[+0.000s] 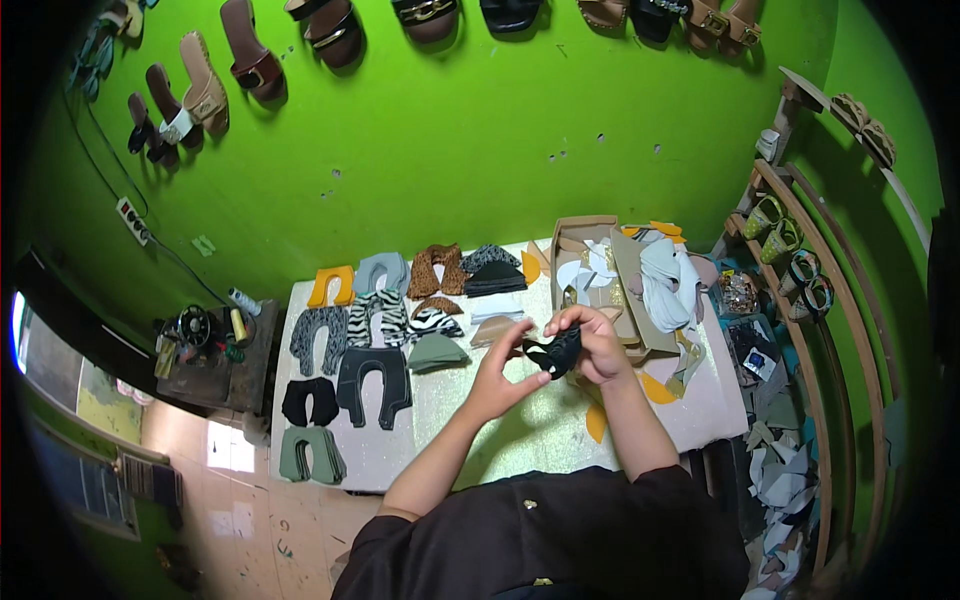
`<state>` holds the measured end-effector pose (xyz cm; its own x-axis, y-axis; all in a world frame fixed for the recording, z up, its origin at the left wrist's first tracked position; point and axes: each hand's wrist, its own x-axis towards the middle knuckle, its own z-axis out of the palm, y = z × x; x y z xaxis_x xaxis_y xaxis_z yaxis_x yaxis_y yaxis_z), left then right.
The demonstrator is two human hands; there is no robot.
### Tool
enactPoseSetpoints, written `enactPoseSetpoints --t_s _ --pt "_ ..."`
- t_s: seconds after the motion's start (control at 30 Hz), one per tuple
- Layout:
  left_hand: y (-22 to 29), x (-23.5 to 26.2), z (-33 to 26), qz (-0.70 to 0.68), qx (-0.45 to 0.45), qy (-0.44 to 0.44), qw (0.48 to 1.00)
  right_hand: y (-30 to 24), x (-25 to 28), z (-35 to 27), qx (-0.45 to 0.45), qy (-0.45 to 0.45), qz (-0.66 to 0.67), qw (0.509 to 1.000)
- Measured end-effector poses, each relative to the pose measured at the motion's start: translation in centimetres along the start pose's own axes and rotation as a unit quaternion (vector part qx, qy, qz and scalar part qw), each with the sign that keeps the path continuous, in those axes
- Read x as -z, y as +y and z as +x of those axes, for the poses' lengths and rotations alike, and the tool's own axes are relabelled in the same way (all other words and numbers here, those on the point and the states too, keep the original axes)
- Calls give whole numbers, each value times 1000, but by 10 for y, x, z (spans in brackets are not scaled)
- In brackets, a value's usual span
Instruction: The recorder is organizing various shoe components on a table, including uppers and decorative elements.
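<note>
My right hand (598,343) grips a small black cut piece of shoe-upper material (556,352) above the glittery table top (520,425). My left hand (502,375) pinches the left edge of the same black piece with thumb and fingers. Both hands meet over the table's middle, just in front of an open cardboard box (580,240) holding white and tan cut pieces.
Stacks of cut uppers lie in rows on the table's left half: black (372,383), zebra-striped (378,315), leopard (437,268), grey-green (310,455), orange (332,285). Sandals (205,85) hang on the green wall. A wooden rack (810,300) stands at right. Scraps litter the floor at lower right.
</note>
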<state>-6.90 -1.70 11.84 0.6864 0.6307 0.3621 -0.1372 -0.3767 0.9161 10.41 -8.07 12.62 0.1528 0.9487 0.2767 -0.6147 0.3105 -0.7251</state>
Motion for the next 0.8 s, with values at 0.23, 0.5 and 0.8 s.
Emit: enactPoseSetpoints --t_s 0.23,0.5,0.8 --pt "-2 12 -40 -54 103 103 988 19 -4 -24 16 101 -5 995" --pt "-10 51 -85 38 -89 119 988 16 -28 -31 38 -70 -253 964" --pt "-25 68 -94 -145 96 -104 979 17 -76 -14 25 -308 -376 874"
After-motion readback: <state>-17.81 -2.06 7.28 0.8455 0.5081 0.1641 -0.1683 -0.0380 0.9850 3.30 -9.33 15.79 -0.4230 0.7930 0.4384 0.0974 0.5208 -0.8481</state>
